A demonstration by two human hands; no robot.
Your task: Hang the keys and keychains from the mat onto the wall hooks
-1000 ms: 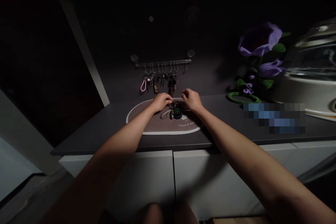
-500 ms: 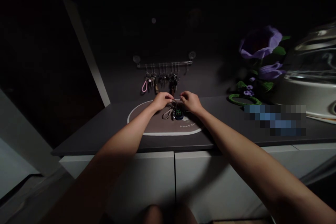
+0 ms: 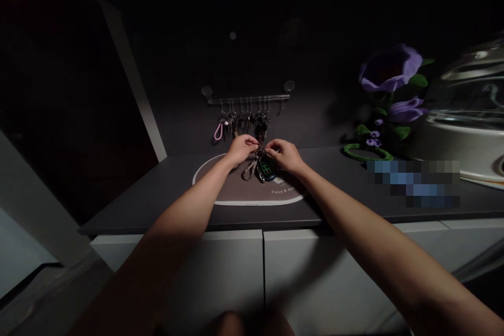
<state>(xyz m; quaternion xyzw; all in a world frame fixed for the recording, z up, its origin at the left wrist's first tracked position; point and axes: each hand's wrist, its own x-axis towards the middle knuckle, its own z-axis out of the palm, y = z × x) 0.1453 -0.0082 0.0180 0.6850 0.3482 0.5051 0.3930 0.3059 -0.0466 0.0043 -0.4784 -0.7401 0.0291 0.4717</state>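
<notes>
My left hand (image 3: 241,150) and my right hand (image 3: 286,155) meet over the counter, thumbs and fingers pinched on a small metal key ring (image 3: 260,151) between them. From the ring hang a dark car key fob (image 3: 266,169) with green-outlined buttons and a braided strap loop (image 3: 249,169). The fob and loop are just above or touching a brown oval mat (image 3: 236,191) with a white border; I cannot tell which. Behind my hands, several bunches of keys (image 3: 246,121) and a pink strap loop (image 3: 218,131) hang from a clear hook rail (image 3: 248,98).
The grey counter (image 3: 149,194) runs along a dark wall. On the right stand purple fabric flowers (image 3: 407,110), a green ring (image 3: 368,153) and a large pale appliance with a clear dome (image 3: 452,139). A blurred-out blue patch lies in front. White cabinet doors (image 3: 216,262) are below.
My right hand has moved left to the key ring and now pinches it beside my left hand. The fob and strap have shifted and tilted a little.
</notes>
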